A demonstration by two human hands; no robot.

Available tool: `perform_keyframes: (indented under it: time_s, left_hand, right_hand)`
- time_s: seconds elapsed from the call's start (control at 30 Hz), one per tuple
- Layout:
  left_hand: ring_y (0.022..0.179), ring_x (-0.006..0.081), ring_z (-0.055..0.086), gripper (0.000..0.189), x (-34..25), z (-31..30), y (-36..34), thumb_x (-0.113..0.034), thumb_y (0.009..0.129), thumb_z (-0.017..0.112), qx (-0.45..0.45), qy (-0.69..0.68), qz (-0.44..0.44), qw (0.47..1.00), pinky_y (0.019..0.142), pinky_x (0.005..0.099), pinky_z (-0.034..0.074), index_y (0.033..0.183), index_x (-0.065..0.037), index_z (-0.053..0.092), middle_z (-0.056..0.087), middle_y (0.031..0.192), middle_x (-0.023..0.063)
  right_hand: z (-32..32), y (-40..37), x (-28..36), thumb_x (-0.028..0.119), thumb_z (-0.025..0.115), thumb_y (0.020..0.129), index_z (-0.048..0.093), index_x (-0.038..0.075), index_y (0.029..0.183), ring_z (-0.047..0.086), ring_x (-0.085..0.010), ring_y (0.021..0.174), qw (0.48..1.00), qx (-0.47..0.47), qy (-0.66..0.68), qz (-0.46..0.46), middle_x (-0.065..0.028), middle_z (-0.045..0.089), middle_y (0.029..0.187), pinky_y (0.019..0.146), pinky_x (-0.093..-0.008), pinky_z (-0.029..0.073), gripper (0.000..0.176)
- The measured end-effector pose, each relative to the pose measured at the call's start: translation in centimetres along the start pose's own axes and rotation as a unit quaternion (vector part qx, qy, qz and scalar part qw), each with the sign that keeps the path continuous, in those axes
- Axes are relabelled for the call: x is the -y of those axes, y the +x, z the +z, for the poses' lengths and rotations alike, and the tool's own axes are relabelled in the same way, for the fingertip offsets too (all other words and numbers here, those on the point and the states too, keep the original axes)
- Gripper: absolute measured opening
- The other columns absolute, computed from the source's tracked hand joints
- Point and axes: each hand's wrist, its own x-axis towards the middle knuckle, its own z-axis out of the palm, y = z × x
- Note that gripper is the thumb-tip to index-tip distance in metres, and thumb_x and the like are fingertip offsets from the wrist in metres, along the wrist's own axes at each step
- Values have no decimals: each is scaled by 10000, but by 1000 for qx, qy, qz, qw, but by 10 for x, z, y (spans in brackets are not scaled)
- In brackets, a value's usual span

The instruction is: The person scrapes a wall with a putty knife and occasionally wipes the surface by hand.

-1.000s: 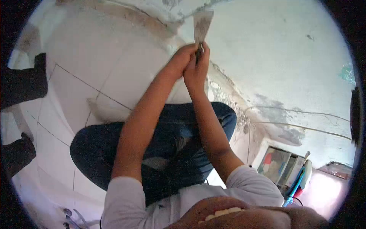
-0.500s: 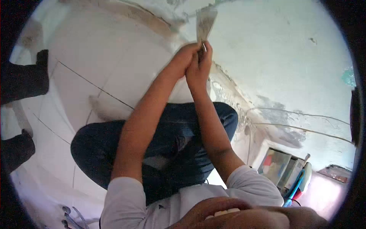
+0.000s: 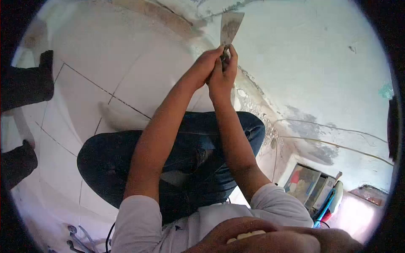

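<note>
A scraper with a wide flat metal blade [image 3: 231, 28] points away from me, its blade over the pale wall. Wrapped round its handle is my right hand [image 3: 222, 78], fingers closed. My left hand [image 3: 206, 65] presses against the right one, its fingers closed at the handle just below the blade. Most of the handle is hidden by both hands. The blade lies near the worn, peeling strip where wall and floor meet.
My bent legs in dark jeans [image 3: 109, 160] are below my arms on the tiled floor [image 3: 76, 105]. Dark trouser legs [image 3: 29, 88] of another person show at the left. Cables [image 3: 337, 145] run along the wall [image 3: 312, 71]. A box of items [image 3: 301, 183] stands at lower right.
The scraper and both hands have shifted slightly to the right in the view, and the blade appears sharper. Both hands keep their hold.
</note>
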Motion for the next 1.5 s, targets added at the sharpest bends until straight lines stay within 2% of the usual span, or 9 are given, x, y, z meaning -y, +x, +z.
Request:
perform_keyframes:
  time_s: [0.17,0.23,0.3,0.37,0.5,0.7,1.07,1.37,1.5]
  left_hand:
    - [834,166,579,379,-6,-2,-3,-366,1000,419,26,-44,8,999,753,324,492,1070,-23,566,599,940,87]
    - [885,171,590,395,-7,-8,7,-375,998,430,81,-52,4,995,809,328,494,1090,-15,562,609,970,89]
    - [918,185,594,416,-1,-7,7,-387,996,441,124,-69,-11,990,842,340,493,1117,-4,550,611,1001,103]
    - [863,180,597,420,11,11,-8,-387,1000,435,-5,-73,14,997,802,343,507,1124,-3,551,611,965,92]
    - [921,177,594,472,-2,-3,-5,-412,991,453,29,-6,-56,998,831,315,507,1166,19,532,611,1036,107]
    - [907,174,579,470,2,12,-11,-426,993,440,-10,-33,25,999,817,315,488,1118,15,546,601,987,98]
    - [945,203,588,446,9,6,-1,-413,974,479,19,-106,-10,994,879,355,474,1137,-3,543,599,1043,122]
    - [845,189,621,432,-3,1,-2,-418,978,479,19,-28,-5,999,783,317,524,1094,-9,557,630,950,104]
    - [817,178,620,423,11,9,-1,-418,975,487,33,-74,-4,997,711,323,535,1082,-16,563,628,920,95]
  right_hand:
    - [8,0,12,-23,419,917,298,7,1431,594,-247,967,1000,-5,21,17,-173,582,1101,856,-313,460,529]
    - [11,13,-1,-34,411,911,272,8,1444,597,-272,1021,972,-36,-151,-179,-213,572,1167,866,-325,469,552]
    - [-4,1,-5,-32,406,909,269,8,1446,551,-302,1102,980,-27,-135,-143,-233,517,1242,922,-349,437,555]
    - [-3,-7,1,-27,394,905,262,7,1450,458,-361,1264,993,2,-71,-92,-274,407,1392,1035,-396,374,562]
    - [6,-8,-5,-67,383,880,267,10,1449,464,-364,1255,990,-23,-85,-107,-270,378,1412,1035,-399,374,585]
    - [-5,-2,5,-71,401,888,262,26,1462,489,-324,1234,997,25,-4,-69,-239,433,1363,1005,-377,407,599]
    - [-5,5,5,-102,405,883,306,39,1445,544,-269,1156,999,21,8,44,-210,506,1300,946,-335,445,588]
    - [12,4,-2,-45,386,902,300,-8,1427,511,-326,1202,994,-32,-47,-89,-262,441,1353,1001,-380,408,533]
    - [-2,-4,17,-26,395,920,280,-3,1433,523,-301,1181,1000,-5,4,-2,-248,449,1342,985,-367,411,527]
